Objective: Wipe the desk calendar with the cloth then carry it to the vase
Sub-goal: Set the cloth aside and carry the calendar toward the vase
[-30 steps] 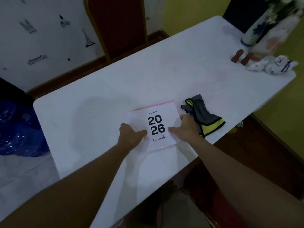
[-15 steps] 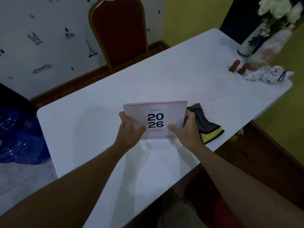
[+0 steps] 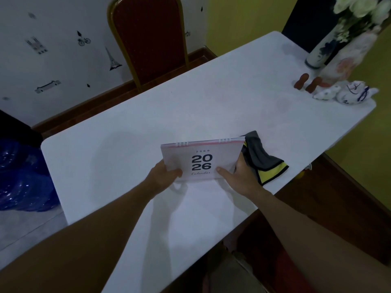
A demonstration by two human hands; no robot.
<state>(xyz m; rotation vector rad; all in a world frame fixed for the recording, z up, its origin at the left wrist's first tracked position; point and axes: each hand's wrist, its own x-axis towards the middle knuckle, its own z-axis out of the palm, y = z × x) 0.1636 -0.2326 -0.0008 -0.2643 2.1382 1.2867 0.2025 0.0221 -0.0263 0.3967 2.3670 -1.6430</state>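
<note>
Tabletop (image 3: pixel 211 106) white; vase (image 3: pixel 347 49) far right corner, well apart. Calendar (image 3: pixel 201 159) had risen off tabletop since a second ago, tilted upright. Cloth (image 3: pixel 264 159) lay just right, untouched. Left hand (image 3: pixel 163 176), right hand (image 3: pixel 239 176) closed on calendar's lower corners. Wipe judged pending.

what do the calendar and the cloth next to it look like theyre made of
Desk calendar: likely matte paper or card, with flat printed pages on white wire rings.
Cloth: soft fabric, grey with yellow parts, possibly microfibre; it lies in limp folds on the table.
</note>
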